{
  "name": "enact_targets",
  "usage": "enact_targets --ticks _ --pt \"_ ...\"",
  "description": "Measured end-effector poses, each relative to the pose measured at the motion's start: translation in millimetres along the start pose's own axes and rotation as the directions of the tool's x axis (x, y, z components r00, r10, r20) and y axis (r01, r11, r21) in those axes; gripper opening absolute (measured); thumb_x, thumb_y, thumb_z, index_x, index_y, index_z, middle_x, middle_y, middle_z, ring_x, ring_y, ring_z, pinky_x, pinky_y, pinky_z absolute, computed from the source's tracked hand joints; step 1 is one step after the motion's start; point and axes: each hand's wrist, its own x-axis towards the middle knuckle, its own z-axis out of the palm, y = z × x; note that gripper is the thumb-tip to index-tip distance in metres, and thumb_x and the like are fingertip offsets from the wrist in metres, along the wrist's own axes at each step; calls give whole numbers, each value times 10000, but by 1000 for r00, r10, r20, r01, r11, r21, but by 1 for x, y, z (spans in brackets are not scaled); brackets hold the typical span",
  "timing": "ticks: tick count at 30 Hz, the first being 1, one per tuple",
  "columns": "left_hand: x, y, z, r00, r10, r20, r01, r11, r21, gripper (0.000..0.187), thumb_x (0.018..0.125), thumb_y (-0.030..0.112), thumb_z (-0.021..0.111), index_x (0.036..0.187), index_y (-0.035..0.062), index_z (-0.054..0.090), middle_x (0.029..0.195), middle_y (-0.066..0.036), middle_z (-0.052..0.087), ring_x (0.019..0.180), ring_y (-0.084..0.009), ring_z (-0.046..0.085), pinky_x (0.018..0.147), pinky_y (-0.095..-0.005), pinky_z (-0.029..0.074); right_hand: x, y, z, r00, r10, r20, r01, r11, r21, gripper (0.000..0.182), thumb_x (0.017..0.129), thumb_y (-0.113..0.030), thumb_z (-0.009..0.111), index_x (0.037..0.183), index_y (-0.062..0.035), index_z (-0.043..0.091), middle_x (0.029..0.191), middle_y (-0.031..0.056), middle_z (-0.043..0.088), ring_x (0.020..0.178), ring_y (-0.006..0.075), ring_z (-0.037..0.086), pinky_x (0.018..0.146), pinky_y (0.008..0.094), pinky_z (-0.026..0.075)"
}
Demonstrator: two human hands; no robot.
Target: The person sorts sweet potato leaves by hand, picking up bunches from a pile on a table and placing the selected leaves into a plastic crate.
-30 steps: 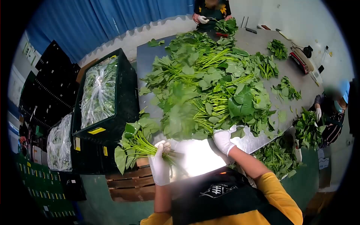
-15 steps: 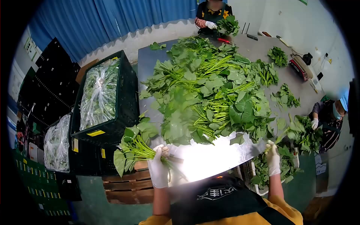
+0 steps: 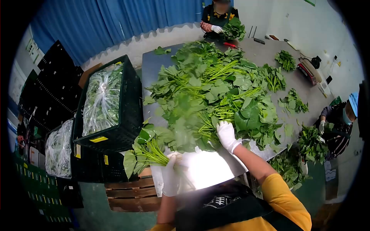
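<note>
My left hand (image 3: 171, 175), in a white glove, is closed round the stems of a bunch of leafy greens (image 3: 148, 152) at the table's front left. The leaves of that bunch point left, past the table edge. Across the table lies a large heap of leafy greens (image 3: 216, 84) with long pale stems. My gloved right hand (image 3: 227, 135) reaches into the near side of this heap, its fingers curled onto stems there; the fingertips are partly hidden among the greens.
Left of the table stands a dark green crate (image 3: 129, 104) with bagged greens. Smaller bunches (image 3: 285, 60) and a scale (image 3: 308, 73) lie at the right. A basket of greens (image 3: 287, 169) stands below the right edge. Two co-workers (image 3: 219, 19) hold greens at the far side and right.
My right hand has moved from above the basket at the right to the near side of the heap. My left hand and its bunch have shifted slightly right and down.
</note>
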Motion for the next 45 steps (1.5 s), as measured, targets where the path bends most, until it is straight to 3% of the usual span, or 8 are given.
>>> enact_targets --ticks 9,18,26,28,30,31,33,45 --pt "-21 21 13 991 -74 -107 80 995 52 197 878 137 554 937 -19 659 883 -73 641 824 -133 561 754 -237 433 -9 -2 -43 951 46 -305 182 713 677 147 775 -150 709 882 -49 718 726 92 643 602 188 582 543 293 441" --pt "-10 -4 31 980 -189 64 191 981 -19 168 908 172 521 971 43 608 851 -13 590 754 -87 524 682 -238 428 -38 -7 -98 883 -21 469 -449 -325 832 182 911 -112 569 975 22 675 758 42 657 605 75 564 561 193 422" --pt "-17 9 22 998 -44 -54 47 997 60 201 920 103 506 1024 -28 618 879 -61 645 770 -124 586 710 -242 461 -209 181 -37 791 -150 593 -500 397 769 187 791 -234 717 944 -129 739 866 49 709 732 143 632 736 294 514" --pt "-13 3 13 998 -55 -44 53 998 -47 208 913 84 511 1010 -66 618 879 -84 657 778 -133 593 732 -245 463 -260 223 -39 484 290 825 -68 953 -295 337 709 -332 719 1006 -174 722 938 94 700 841 208 667 763 395 497" --pt "-7 -3 11 999 29 -44 -30 999 -32 208 906 73 516 1008 -82 611 887 -97 659 776 -138 598 738 -245 465 -286 224 -51 787 338 516 131 725 -676 502 700 -512 712 1067 -172 679 1054 56 676 940 247 656 779 400 491" --pt "-10 -2 12 999 -28 -46 25 999 -45 204 905 72 518 1001 -81 611 889 -99 660 770 -143 604 734 -246 467 -269 234 -45 560 429 709 -213 902 -376 547 676 -460 738 1124 -161 644 1062 89 661 971 264 638 810 411 485" --pt "-14 0 23 998 -31 -47 31 1000 -2 204 907 78 518 1001 -77 612 884 -97 660 765 -146 606 726 -249 470 -233 193 -48 915 283 288 -347 917 199 472 682 -254 752 1098 -77 617 1030 127 644 974 319 607 829 455 464" --pt "-22 -11 19 997 -76 -17 75 996 -49 127 911 125 546 940 33 628 875 -17 612 780 -100 560 696 -235 453 -11 -15 -46 943 -333 3 312 887 341 492 770 -99 545 1257 -50 491 1228 121 536 1199 266 481 952 388 394"
